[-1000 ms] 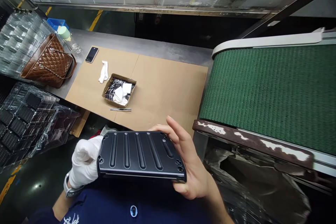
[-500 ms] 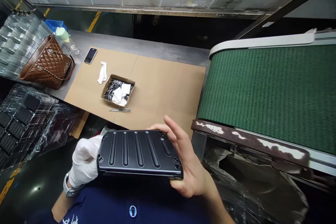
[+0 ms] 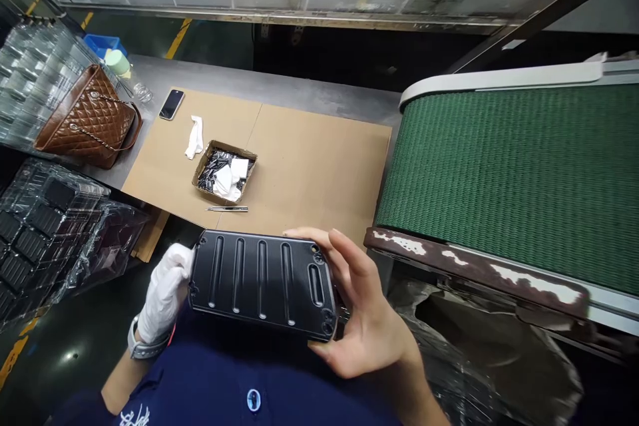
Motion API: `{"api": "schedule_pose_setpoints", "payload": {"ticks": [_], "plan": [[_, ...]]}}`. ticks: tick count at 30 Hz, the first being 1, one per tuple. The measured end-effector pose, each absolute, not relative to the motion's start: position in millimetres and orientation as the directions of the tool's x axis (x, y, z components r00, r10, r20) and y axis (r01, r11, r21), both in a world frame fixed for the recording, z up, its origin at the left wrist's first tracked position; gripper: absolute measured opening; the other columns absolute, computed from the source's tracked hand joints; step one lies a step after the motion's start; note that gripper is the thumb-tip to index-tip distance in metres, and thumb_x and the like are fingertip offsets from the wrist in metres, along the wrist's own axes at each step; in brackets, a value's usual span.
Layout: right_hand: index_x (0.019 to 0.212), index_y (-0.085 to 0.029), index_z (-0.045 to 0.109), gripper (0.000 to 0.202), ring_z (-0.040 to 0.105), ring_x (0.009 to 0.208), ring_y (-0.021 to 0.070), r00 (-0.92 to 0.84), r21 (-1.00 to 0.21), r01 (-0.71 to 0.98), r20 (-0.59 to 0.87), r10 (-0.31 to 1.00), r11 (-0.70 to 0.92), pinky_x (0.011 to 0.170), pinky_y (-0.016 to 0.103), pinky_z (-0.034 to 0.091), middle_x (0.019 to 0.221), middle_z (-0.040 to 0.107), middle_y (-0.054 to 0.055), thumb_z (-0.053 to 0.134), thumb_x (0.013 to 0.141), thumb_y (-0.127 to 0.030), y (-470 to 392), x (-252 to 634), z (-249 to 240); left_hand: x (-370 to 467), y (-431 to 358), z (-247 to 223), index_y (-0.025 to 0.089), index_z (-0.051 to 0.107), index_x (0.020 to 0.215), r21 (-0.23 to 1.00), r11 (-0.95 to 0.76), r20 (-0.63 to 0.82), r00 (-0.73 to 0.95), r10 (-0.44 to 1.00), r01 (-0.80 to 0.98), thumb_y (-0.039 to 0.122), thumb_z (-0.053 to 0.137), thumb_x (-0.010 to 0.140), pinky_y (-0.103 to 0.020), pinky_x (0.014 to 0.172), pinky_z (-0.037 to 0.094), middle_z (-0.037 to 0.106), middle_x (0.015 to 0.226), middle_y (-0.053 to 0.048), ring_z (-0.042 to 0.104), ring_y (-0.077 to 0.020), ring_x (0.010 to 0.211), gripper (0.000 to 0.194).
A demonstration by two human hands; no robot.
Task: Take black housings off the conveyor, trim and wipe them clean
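A black ribbed plastic part [image 3: 262, 283] is held up in front of my body, its slotted face toward the camera. My left hand [image 3: 167, 289], in a white glove, grips its left edge. The bare right hand [image 3: 357, 306] clasps the right end, with fingers over the top corner and thumb at the lower corner. Beyond the part, on the cardboard sheet [image 3: 319, 166], stands a small box [image 3: 200, 188] of dark small pieces and white scraps. Metal tweezers [image 3: 227, 209] lie just in front of the box.
A white cloth [image 3: 195, 138] and a phone [image 3: 172, 104] lie on the cardboard's left part. A brown handbag [image 3: 94, 120] sits further left, above wrapped stacks of black parts [image 3: 37, 239]. The green conveyor belt [image 3: 514, 180] runs at the right.
The black part has tilted so that more of its ribbed face shows, and its top edge is higher. Both hands have turned with it, still holding on.
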State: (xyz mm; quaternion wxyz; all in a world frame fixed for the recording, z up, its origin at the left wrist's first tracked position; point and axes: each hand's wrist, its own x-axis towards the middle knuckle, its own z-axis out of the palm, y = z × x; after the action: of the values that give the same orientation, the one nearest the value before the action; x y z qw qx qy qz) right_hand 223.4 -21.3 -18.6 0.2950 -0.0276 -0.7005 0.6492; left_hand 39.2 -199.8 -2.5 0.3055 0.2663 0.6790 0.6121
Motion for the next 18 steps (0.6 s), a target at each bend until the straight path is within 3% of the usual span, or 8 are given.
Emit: {"api": "schedule_pose_setpoints", "payload": {"ticks": [6,13,15,18], "plan": [[0.151,-0.034,0.012,0.104,0.045,0.126,0.0257,-0.8,-0.891,-0.397,0.454,0.393,0.221,0.105,0.046,0.042,0.142,0.037,0.008,0.066,0.065,-0.012,-22,220,-19,42,-201,-5,0.021,0.055,0.075,0.991,0.085,-0.135,-0.662,0.737,-0.108,0.038,0.056,0.088,-0.02,0.045,0.03,0.043,0.061,0.005,0.029,-0.0087,0.049,0.022],[0.15,-0.037,0.016,0.105,0.045,0.128,0.0259,-0.79,-0.888,-0.418,0.46,0.406,0.192,0.105,0.046,0.043,0.142,0.039,0.007,0.066,0.063,-0.007,-25,220,-18,39,-203,-10,0.022,0.054,0.077,0.991,0.094,-0.132,-0.664,0.736,-0.093,0.037,0.057,0.089,-0.018,0.047,0.034,0.044,0.063,0.006,0.03,-0.008,0.05,0.019],[0.148,-0.043,0.017,0.1,0.05,0.123,0.0249,-0.774,-0.892,-0.45,0.414,0.479,0.043,0.101,0.046,0.046,0.141,0.041,0.005,0.071,0.067,-0.017,-28,218,-21,39,-197,-7,0.021,0.053,0.075,0.992,0.103,-0.129,-0.639,0.758,-0.078,0.039,0.059,0.087,-0.018,0.048,0.036,0.045,0.062,0.006,0.034,-0.0078,0.051,0.022],[0.146,-0.047,0.015,0.095,0.053,0.12,0.0271,-0.733,-0.835,-0.488,0.235,0.638,-0.253,0.095,0.05,0.049,0.135,0.045,0.006,0.072,0.07,-0.055,-32,206,-30,46,-185,-5,0.019,0.057,0.073,0.985,0.163,-0.174,-0.449,0.877,-0.062,0.04,0.06,0.086,-0.024,0.059,0.048,0.053,0.065,0.002,0.051,-0.0117,0.06,0.025]]}}
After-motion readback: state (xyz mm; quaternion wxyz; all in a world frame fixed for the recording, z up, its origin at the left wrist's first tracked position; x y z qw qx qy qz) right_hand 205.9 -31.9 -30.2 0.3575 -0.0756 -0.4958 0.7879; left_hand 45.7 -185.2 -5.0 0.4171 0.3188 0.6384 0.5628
